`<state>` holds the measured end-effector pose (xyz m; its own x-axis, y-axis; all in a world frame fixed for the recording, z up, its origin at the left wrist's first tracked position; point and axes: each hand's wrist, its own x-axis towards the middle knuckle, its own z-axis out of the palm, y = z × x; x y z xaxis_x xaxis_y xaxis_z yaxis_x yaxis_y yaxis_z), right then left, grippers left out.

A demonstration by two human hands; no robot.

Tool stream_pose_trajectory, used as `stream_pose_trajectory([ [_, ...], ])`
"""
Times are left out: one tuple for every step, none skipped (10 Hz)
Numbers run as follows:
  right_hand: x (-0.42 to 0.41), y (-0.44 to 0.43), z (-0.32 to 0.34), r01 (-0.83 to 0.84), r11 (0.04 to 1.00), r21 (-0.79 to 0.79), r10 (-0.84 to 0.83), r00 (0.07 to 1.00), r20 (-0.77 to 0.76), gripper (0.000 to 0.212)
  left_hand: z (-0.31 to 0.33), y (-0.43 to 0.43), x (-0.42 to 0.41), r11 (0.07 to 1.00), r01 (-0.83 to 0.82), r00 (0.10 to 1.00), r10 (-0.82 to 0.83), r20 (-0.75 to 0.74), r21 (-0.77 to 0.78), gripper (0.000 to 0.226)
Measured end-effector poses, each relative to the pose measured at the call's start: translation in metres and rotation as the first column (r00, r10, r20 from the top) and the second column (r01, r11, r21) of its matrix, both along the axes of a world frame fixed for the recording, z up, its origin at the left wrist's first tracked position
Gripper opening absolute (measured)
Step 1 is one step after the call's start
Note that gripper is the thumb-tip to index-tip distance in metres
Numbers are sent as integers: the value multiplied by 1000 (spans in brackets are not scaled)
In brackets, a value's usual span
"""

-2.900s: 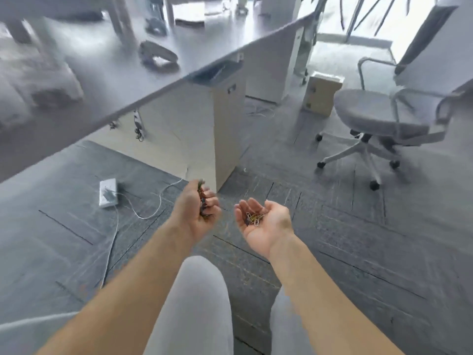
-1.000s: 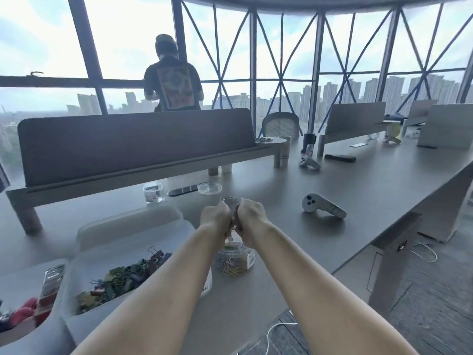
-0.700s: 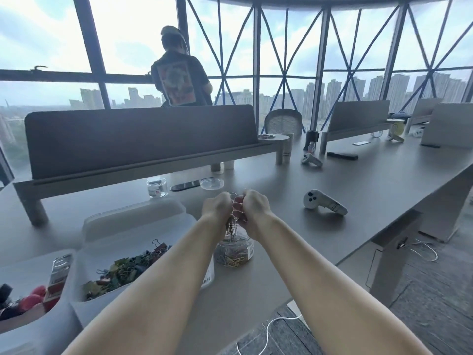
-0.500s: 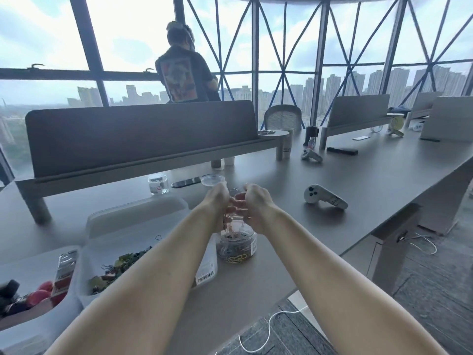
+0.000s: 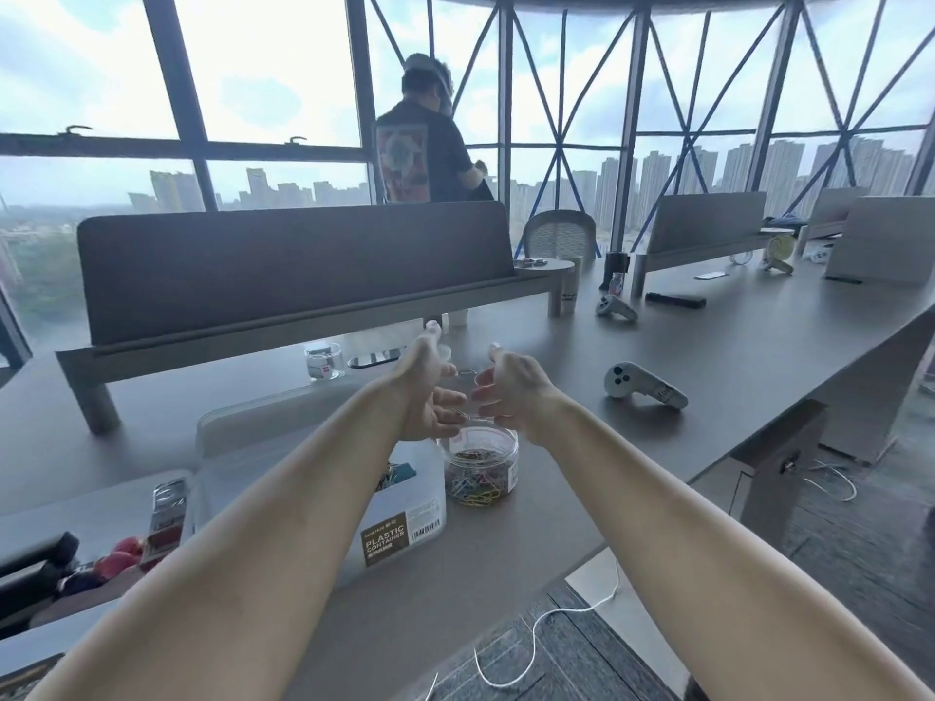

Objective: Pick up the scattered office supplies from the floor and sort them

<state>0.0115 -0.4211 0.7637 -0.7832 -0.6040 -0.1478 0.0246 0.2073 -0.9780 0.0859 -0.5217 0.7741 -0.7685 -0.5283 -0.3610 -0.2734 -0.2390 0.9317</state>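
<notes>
We see the left hand and the right hand raised side by side over the desk, with the palms turned toward each other and a small gap between them. The fingers of both hands are spread wide and relaxed, and they grip nothing that we can make out. One or two thin wire shapes show in the gap near the left fingers; we cannot tell if they touch the skin.

Directly under the hands stands a round clear jar with no lid on it. The coloured paper clips lie in a heap at its bottom. Just beside the jar, on its left, is a white plastic container with a brown label. A few binder clips show inside it, mostly hidden behind the left forearm.

Farther back on the desk we see a small jar, and to the right a white controller, well apart from the hands. Another person stands at the window behind the desk. A white cable lies on the floor.
</notes>
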Motion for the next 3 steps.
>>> stream_pose_trajectory([
  [6, 6, 2, -5, 1000, 22, 6, 999, -34, 48, 5, 3, 8, 999, 52, 999, -52, -3, 16, 79],
  [5, 8, -3, -11, 1000, 27, 13, 996, -84, 51, 7, 7, 13, 997, 77, 997, -77, -14, 6, 82],
  [6, 9, -4, -7, 999, 46, 12, 996, -94, 52, 6, 8, 12, 995, 98, 995, -97, 8, -17, 84],
])
